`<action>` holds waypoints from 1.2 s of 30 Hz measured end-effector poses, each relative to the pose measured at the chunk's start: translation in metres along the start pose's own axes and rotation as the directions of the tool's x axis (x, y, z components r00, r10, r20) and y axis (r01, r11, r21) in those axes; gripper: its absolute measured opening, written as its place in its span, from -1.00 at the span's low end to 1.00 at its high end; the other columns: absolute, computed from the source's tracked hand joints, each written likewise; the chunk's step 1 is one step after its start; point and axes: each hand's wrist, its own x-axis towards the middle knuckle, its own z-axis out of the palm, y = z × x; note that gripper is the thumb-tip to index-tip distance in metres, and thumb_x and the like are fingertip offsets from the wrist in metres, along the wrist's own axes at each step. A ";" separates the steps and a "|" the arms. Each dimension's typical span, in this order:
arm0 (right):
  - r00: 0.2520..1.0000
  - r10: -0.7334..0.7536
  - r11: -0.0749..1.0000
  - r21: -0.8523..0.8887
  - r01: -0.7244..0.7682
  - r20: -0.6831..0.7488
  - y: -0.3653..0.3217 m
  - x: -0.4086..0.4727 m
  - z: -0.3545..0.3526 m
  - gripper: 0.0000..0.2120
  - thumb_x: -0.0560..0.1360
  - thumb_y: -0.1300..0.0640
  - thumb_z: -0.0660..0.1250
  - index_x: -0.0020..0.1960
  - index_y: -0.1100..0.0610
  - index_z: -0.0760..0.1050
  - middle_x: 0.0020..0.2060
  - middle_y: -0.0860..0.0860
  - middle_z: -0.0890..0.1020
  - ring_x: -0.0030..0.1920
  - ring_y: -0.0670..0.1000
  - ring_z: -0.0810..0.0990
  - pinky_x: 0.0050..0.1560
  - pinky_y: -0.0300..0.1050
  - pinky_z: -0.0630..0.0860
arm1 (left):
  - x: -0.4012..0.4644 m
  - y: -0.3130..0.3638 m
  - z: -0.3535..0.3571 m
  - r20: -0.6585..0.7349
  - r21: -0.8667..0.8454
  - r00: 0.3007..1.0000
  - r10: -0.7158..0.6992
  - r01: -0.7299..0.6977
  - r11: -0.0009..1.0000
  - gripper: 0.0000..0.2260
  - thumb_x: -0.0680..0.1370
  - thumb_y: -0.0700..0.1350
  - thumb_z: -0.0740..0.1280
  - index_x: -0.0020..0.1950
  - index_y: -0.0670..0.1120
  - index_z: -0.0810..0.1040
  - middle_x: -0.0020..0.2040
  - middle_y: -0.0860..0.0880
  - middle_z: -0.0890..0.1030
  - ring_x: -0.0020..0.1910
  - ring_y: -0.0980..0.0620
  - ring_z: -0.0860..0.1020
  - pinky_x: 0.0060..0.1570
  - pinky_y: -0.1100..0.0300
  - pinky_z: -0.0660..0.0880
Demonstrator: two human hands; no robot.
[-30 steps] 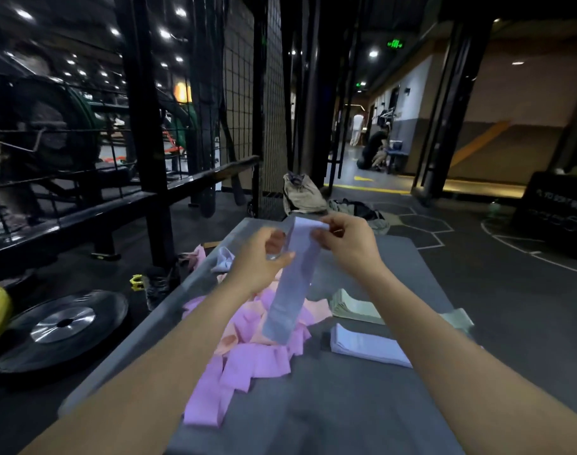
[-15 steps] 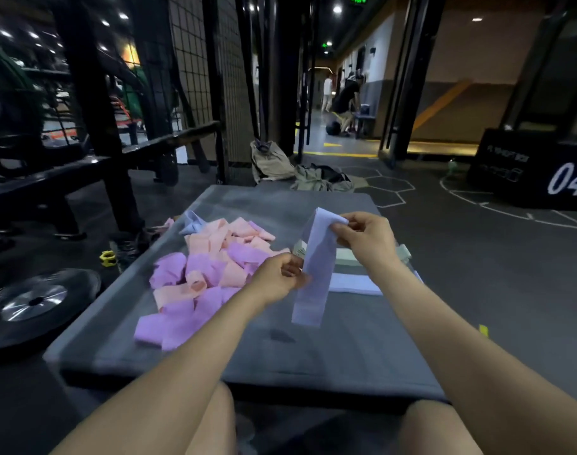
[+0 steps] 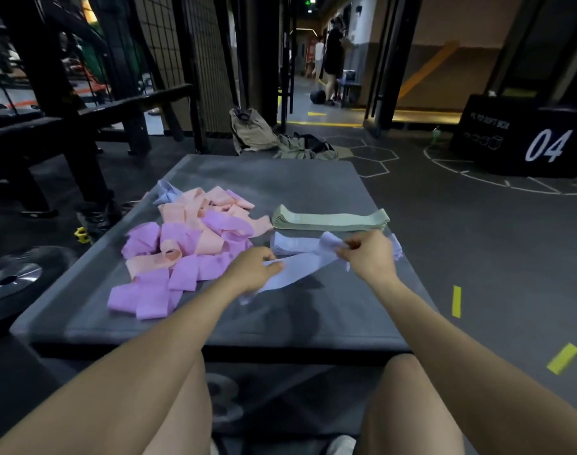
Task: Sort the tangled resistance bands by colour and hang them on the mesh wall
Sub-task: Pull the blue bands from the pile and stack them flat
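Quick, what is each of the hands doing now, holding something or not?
Left hand: pinches one end of the pale lavender band.
Right hand: grips the other end of the same band.

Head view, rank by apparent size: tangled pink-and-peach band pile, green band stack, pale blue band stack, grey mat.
1. Grey padded mat
2. Tangled pile of purple-pink and peach bands
3. Neat stack of pale green bands
4. Folded stack of pale blue bands, though the right hand hides part of it, so its rank is unsure.
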 end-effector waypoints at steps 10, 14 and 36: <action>0.953 -0.025 0.992 -0.111 0.062 0.302 0.003 -0.027 0.060 -0.60 0.48 0.15 0.35 -0.47 0.20 0.32 -0.51 0.08 0.36 -0.46 0.00 0.29 -0.44 -0.23 0.27 | -0.029 -0.065 -0.026 -0.035 0.140 0.991 -0.130 0.133 0.981 -0.80 0.52 -0.01 0.34 -0.22 -0.06 0.43 -0.15 -0.06 0.50 -0.14 -0.04 0.43 -0.10 0.16 0.35; 0.972 0.023 0.988 -0.152 0.013 0.232 0.014 -0.018 0.064 -0.84 0.49 0.21 0.29 -0.25 0.24 0.48 -0.25 0.19 0.53 -0.18 0.14 0.47 -0.23 -0.18 0.32 | -0.039 -0.081 -0.025 -0.055 0.122 0.990 -0.131 0.137 0.983 -0.76 0.51 -0.02 0.35 -0.31 -0.03 0.40 -0.19 -0.05 0.50 -0.14 -0.05 0.43 -0.13 0.17 0.34; 0.952 0.259 0.947 0.154 -0.283 0.161 0.031 0.027 0.041 -0.89 0.40 0.37 0.28 -0.26 0.21 0.44 -0.40 0.09 0.43 -0.38 0.05 0.36 -0.36 -0.19 0.31 | -0.013 -0.047 -0.038 -0.096 0.201 0.994 -0.047 0.065 0.977 -0.85 0.52 -0.05 0.33 -0.19 -0.09 0.52 -0.15 -0.05 0.53 -0.13 -0.07 0.46 -0.17 0.19 0.33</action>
